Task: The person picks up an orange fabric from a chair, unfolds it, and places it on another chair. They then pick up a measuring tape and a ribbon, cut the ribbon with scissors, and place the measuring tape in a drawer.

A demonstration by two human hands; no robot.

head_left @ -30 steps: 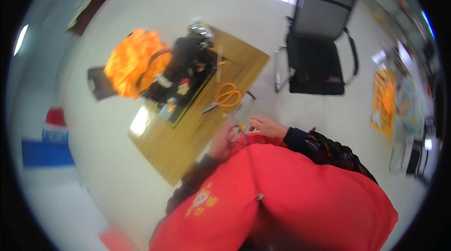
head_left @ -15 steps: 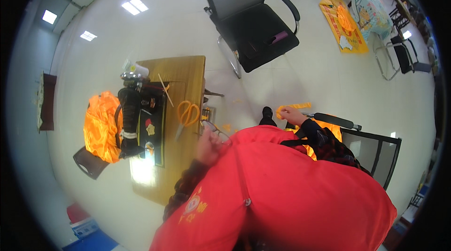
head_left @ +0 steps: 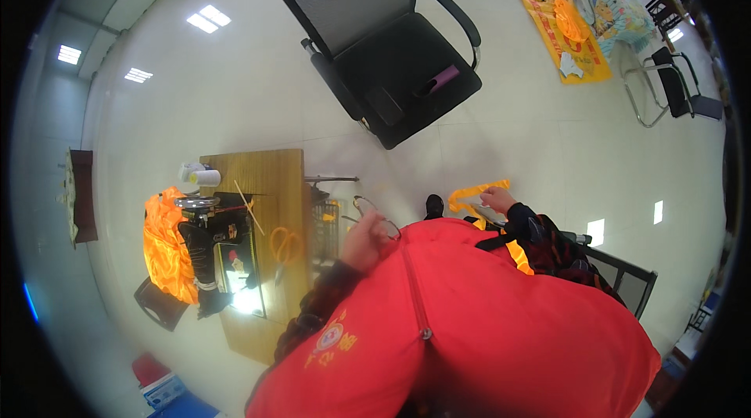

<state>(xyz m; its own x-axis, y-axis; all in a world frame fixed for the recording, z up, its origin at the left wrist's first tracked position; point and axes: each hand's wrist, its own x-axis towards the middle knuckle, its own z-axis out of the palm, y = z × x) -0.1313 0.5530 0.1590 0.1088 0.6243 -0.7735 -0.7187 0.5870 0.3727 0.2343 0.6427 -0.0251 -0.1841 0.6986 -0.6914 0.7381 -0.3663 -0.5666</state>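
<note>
My left hand [head_left: 366, 242] is closed on a pair of thin-framed eyeglasses [head_left: 362, 202], held in front of my red apron [head_left: 461, 293] by the table's right edge. To the right, my right hand [head_left: 498, 199] has its fingers drawn together at a narrow orange cloth strip [head_left: 468, 192]. The strip bends round beside the fingertips, and the fingers partly hide where they meet it. More orange cloth [head_left: 518, 257] lies below my right forearm. Orange-handled scissors [head_left: 285, 246] rest on the wooden table [head_left: 274, 171], left of my left hand.
On the table are a thin stick [head_left: 249, 208], a white thread cone [head_left: 205, 178] and a black sewing machine [head_left: 202, 257] with orange cloth [head_left: 167, 246] behind it. A black office chair [head_left: 411, 66] stands ahead. A yellow sheet [head_left: 547, 27] lies on the floor at far right.
My view has shifted, so the table sits lower and the chair looks nearer. My left hand has raised the glasses beside the table edge. The orange strip now bends in a loop by my right hand.
</note>
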